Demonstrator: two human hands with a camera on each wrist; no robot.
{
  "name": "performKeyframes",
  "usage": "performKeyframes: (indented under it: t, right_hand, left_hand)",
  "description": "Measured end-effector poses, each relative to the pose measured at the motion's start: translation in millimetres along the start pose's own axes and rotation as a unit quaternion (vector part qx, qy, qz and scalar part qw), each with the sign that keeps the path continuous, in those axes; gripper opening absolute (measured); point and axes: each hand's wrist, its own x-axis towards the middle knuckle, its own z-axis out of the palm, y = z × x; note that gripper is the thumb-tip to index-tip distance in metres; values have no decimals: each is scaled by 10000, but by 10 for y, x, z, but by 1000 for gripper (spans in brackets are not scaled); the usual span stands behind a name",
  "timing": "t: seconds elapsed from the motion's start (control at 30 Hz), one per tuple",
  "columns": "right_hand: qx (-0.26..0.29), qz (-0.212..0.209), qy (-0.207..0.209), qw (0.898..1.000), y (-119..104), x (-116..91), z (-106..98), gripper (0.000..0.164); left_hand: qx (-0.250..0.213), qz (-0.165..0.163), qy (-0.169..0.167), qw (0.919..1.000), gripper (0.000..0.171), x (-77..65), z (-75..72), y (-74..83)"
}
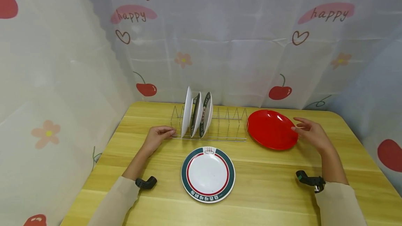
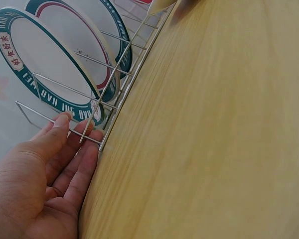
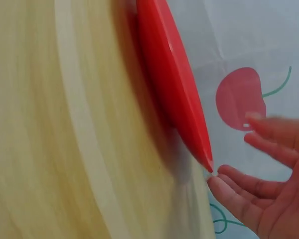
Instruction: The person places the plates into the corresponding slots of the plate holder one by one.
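My left hand (image 1: 158, 137) pinches the left end of a wire dish rack (image 1: 228, 138), thumb and fingers around its end wire in the left wrist view. Three plates stand on edge in the rack's left half: a white one (image 1: 187, 114) seen from behind and two green-rimmed ones, the nearer-right (image 1: 207, 118) leaning slightly. On the right lies a glossy red plate (image 1: 271, 130). My right hand (image 1: 312, 134) is at its right rim, fingers spread and loosely bent; in the right wrist view the fingertips (image 3: 217, 185) come right up to the rim.
A white plate (image 1: 208, 175) with a green and red border lies flat on the wooden table (image 1: 267, 191) in front of the rack. Behind the table hangs a patterned curtain (image 1: 238, 62), which also runs along both sides. The rack's right slots hold no plates.
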Motion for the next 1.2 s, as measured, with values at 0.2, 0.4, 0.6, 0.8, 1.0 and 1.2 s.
performKeyframes:
  t: [0.2, 0.4, 0.6, 0.8, 1.0, 1.2]
  right_hand:
    - [195, 549, -140, 9982, 52, 11, 18, 61]
    - [148, 699, -513, 9961, 107, 33, 49, 61]
    - [234, 720, -610, 9953, 121, 34, 80, 60]
    - [801, 799, -1034, 9882, 155, 26, 50, 64]
    - [1633, 819, -1485, 9719, 206, 23, -37, 67]
    - [2426, 626, -1756, 9520, 194, 8, -88, 59]
  left_hand:
    - [64, -9, 35, 10000, 24, -17, 7, -4]
    - [20, 61, 1, 10000, 24, -19, 12, 3]
    - [61, 92, -4, 9999, 23, -7, 15, 0]
    - [21, 25, -5, 10000, 23, -5, 14, -13]
    - [30, 29, 1, 10000, 23, -14, 11, -14]
    - [66, 116, -21, 9999, 23, -7, 10, -7]
